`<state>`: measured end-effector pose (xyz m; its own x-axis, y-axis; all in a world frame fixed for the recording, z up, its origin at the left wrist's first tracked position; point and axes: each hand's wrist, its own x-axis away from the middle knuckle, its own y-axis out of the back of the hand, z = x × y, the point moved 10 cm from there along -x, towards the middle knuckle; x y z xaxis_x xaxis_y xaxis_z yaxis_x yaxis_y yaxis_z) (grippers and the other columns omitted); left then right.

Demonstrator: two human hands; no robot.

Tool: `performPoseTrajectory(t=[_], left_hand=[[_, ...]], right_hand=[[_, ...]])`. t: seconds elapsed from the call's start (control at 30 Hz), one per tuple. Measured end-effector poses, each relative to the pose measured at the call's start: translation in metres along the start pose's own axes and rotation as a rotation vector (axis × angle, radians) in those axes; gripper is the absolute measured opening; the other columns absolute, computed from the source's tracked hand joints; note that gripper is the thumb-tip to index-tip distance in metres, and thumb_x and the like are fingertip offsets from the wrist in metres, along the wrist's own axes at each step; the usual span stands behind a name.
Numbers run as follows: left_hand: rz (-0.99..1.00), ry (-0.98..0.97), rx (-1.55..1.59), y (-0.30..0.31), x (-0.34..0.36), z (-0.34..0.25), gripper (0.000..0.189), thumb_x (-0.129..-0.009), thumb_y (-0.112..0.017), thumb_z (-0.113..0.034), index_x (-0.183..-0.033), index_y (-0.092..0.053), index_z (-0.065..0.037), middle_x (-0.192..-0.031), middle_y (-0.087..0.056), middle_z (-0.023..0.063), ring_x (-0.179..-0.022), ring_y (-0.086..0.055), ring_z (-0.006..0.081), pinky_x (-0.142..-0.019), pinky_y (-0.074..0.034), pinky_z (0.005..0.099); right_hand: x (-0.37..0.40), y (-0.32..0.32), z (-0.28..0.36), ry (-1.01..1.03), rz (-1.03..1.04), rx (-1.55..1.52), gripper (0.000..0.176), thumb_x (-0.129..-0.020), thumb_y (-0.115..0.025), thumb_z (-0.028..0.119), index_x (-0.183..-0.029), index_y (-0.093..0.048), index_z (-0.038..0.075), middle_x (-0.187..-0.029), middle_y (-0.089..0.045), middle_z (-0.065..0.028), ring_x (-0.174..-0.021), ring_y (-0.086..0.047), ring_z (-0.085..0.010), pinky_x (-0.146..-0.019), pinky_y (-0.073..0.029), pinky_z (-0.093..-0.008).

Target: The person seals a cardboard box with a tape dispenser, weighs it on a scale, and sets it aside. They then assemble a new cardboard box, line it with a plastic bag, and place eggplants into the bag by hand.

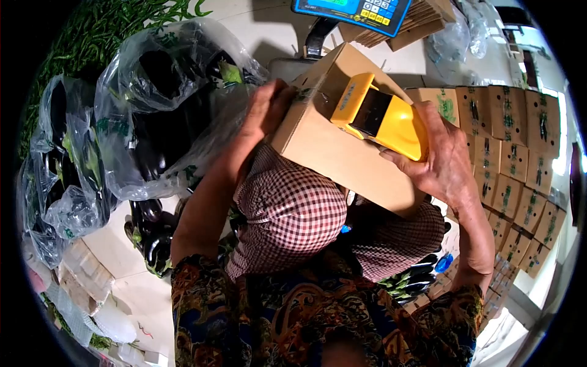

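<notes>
A brown cardboard box (pixel 342 153) rests tilted against my knees, its top face turned up. My left hand (pixel 269 107) grips the box's left edge, the fingers curled over the far side. In my right hand (pixel 440 153) is a yellow tape dispenser (pixel 400 125), the fingers wrapped round its right end. The dispenser lies against the top of the box, with a dark roll showing in its middle. A strip of tape shows on the box's left part, between the dispenser and my left hand.
Clear plastic bags of eggplants (pixel 165 122) stand at left, with loose eggplants (pixel 153 232) below. Green chili peppers (pixel 85 43) are heaped at upper left. A blue weighing scale (pixel 367 15) stands ahead. Taped cartons (pixel 510 159) are stacked at right, near flattened cardboard (pixel 422 24).
</notes>
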<state>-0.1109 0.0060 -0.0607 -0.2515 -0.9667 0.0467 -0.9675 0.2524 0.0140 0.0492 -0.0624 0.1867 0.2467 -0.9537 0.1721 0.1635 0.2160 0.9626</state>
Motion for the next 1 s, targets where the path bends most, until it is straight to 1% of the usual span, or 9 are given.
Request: performPoseTrajectory(t=[0.2,0.3,0.37,0.53,0.6,0.7,0.8,0.9,1.0], left_hand=[[0.059,-0.218,-0.346,-0.003,0.009,-0.021,0.024,-0.092,-0.044,-0.024,-0.101,-0.061,-0.011,-0.101,-0.06,0.0151,-0.093,-0.059,0.035,-0.078,-0.046,0.0448],[0.39,0.224,-0.672,-0.015,-0.002,0.028,0.027,-0.092,-0.042,-0.027,-0.106,-0.06,-0.012,-0.113,-0.059,0.0144,-0.1,-0.058,0.0334,-0.082,-0.046,0.0439],[0.415,-0.033,-0.842,-0.02,-0.007,0.069,0.029,-0.092,-0.044,-0.031,-0.109,-0.059,-0.012,-0.114,-0.059,0.0153,-0.1,-0.058,0.0342,-0.081,-0.047,0.0428],[0.057,0.208,-0.03,0.002,-0.033,-0.012,0.039,-0.093,-0.044,-0.04,-0.111,-0.056,-0.008,-0.114,-0.058,0.0169,-0.104,-0.055,0.0348,-0.087,-0.043,0.0399],[-0.048,0.046,0.118,-0.025,-0.045,-0.023,0.047,-0.094,-0.042,-0.043,-0.117,-0.053,-0.003,-0.112,-0.056,0.0203,-0.108,-0.051,0.034,-0.093,-0.039,0.039],[-0.132,-0.697,-0.255,-0.034,-0.016,0.0,0.042,-0.095,-0.042,-0.036,-0.119,-0.052,-0.003,-0.11,-0.054,0.024,-0.107,-0.051,0.0376,-0.092,-0.04,0.0397],[0.171,-0.119,-0.405,-0.039,-0.038,0.086,0.036,-0.094,-0.046,-0.031,-0.116,-0.053,-0.003,-0.11,-0.054,0.0243,-0.104,-0.051,0.0401,-0.089,-0.042,0.0411],[0.06,-0.361,-0.445,-0.027,-0.034,0.056,0.035,-0.093,-0.046,-0.031,-0.113,-0.054,-0.003,-0.107,-0.055,0.0234,-0.1,-0.053,0.0411,-0.086,-0.043,0.0425],[0.106,0.118,0.351,-0.034,-0.042,0.008,0.043,-0.096,-0.039,-0.039,-0.109,-0.054,-0.001,-0.109,-0.056,0.0256,-0.1,-0.053,0.0427,-0.087,-0.042,0.0429]], right_hand=[[-0.005,0.0,0.001,-0.006,-0.039,-0.063,0.054,-0.07,-0.076,0.029,-0.108,-0.047,0.003,-0.081,-0.065,-0.0184,-0.07,-0.067,-0.0329,-0.064,-0.056,-0.0408],[-0.005,-0.002,0.003,-0.039,-0.005,-0.065,0.053,-0.069,-0.076,0.029,-0.107,-0.048,0.003,-0.083,-0.065,-0.0181,-0.072,-0.067,-0.0333,-0.066,-0.056,-0.0396],[-0.005,0.0,0.005,-0.018,-0.013,-0.018,0.053,-0.07,-0.076,0.03,-0.107,-0.049,0.003,-0.083,-0.065,-0.0168,-0.072,-0.067,-0.033,-0.066,-0.056,-0.0392],[-0.003,-0.004,-0.004,-0.107,-0.019,-0.069,0.052,-0.069,-0.076,0.028,-0.106,-0.05,0.003,-0.083,-0.064,-0.014,-0.069,-0.067,-0.027,-0.065,-0.055,-0.037],[-0.004,-0.004,-0.004,-0.114,-0.004,-0.081,0.052,-0.068,-0.076,0.027,-0.106,-0.05,0.002,-0.083,-0.064,-0.0135,-0.07,-0.067,-0.0268,-0.065,-0.055,-0.0367],[-0.004,-0.004,-0.001,-0.088,0.005,-0.085,0.053,-0.067,-0.076,0.026,-0.106,-0.05,0.002,-0.082,-0.064,-0.0134,-0.071,-0.066,-0.0269,-0.066,-0.054,-0.0363],[-0.004,-0.002,-0.006,-0.097,-0.03,-0.083,0.056,-0.066,-0.077,0.026,-0.108,-0.05,0.001,-0.081,-0.064,-0.0138,-0.072,-0.066,-0.0275,-0.067,-0.054,-0.0363],[0.002,-0.006,-0.014,-0.114,-0.053,-0.107,0.059,-0.066,-0.077,0.03,-0.111,-0.05,0.003,-0.082,-0.064,-0.0149,-0.072,-0.066,-0.0281,-0.068,-0.054,-0.0365],[0.002,-0.008,-0.015,-0.116,-0.053,-0.097,0.059,-0.066,-0.077,0.03,-0.111,-0.051,0.003,-0.083,-0.064,-0.0151,-0.073,-0.066,-0.0286,-0.068,-0.053,-0.0366]])
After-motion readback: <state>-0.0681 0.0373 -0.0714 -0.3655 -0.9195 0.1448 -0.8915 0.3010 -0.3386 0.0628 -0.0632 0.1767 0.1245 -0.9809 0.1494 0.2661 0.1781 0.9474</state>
